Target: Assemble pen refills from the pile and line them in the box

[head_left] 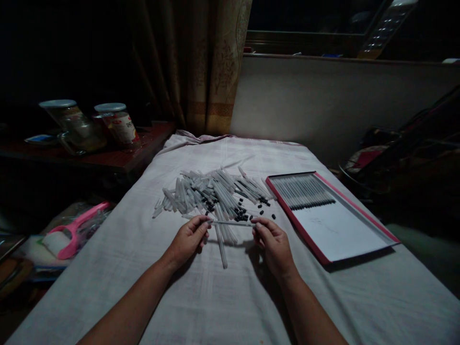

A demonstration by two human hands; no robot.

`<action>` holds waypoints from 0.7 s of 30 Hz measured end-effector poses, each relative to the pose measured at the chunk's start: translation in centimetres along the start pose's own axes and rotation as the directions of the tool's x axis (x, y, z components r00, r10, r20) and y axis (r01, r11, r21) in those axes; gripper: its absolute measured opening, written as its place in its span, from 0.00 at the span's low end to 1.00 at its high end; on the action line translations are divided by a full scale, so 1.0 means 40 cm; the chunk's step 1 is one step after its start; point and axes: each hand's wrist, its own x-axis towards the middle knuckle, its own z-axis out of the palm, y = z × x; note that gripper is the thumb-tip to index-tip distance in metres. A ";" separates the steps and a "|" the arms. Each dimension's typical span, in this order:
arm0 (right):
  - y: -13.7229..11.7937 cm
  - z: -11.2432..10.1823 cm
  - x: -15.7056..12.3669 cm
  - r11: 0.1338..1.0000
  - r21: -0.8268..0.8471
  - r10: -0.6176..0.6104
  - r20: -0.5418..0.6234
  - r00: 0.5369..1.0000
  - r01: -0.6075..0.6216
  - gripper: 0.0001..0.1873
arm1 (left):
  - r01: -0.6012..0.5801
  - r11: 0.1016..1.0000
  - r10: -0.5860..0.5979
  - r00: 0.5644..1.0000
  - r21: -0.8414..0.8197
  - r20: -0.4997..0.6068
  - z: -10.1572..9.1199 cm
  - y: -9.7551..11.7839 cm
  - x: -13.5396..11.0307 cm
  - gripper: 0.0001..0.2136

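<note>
My left hand (189, 238) and my right hand (273, 245) are raised over the cloth, holding one clear pen (233, 223) level between them. The left fingertips pinch one end; the right thumb and fingers close on the other. Just beyond them spreads a heap of translucent pen barrels and caps (194, 189). Small black end plugs (261, 212) lie scattered at the heap's right side. A few barrels (222, 239) stick out toward me under the held pen. To the right, a shallow red-edged box (293, 223) has a row of black-ended pens (304, 190) in its far part.
A pale cloth (215, 302) covers the table. On a dark side table (132, 158) at left stand lidded jars (120, 125) and a glass mug (77, 141). Below it lies a pink-handled object (72, 237). A curtain (201, 62) and windowsill (305, 58) are behind.
</note>
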 end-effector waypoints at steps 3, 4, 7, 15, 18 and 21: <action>0.004 -0.001 0.002 1.000 -0.023 -0.010 0.011 1.000 0.010 0.16 | 0.004 1.000 -0.004 1.000 0.027 0.009 0.005 0.000 0.001 0.23; 0.004 -0.002 0.003 0.999 -0.037 -0.011 0.015 1.000 0.012 0.16 | 0.006 0.999 -0.007 1.000 0.036 0.011 0.005 -0.001 0.000 0.23; 0.000 -0.006 0.003 0.997 -0.071 0.019 0.027 0.999 -0.017 0.16 | -0.019 0.997 0.018 1.000 0.070 0.020 0.004 -0.005 -0.002 0.20; 0.002 -0.029 0.003 0.953 -0.300 0.051 0.295 0.954 0.042 0.14 | -0.193 0.952 0.179 0.981 0.237 0.080 0.005 -0.003 -0.005 0.12; 0.006 -0.030 0.004 0.930 -0.349 0.030 0.382 0.924 0.114 0.13 | -0.149 0.966 0.126 0.985 0.211 0.119 0.005 -0.008 -0.006 0.12; 0.007 -0.028 0.006 0.909 -0.381 0.005 0.415 0.910 0.169 0.13 | -0.108 0.979 0.085 0.987 0.175 0.134 0.003 -0.011 -0.007 0.12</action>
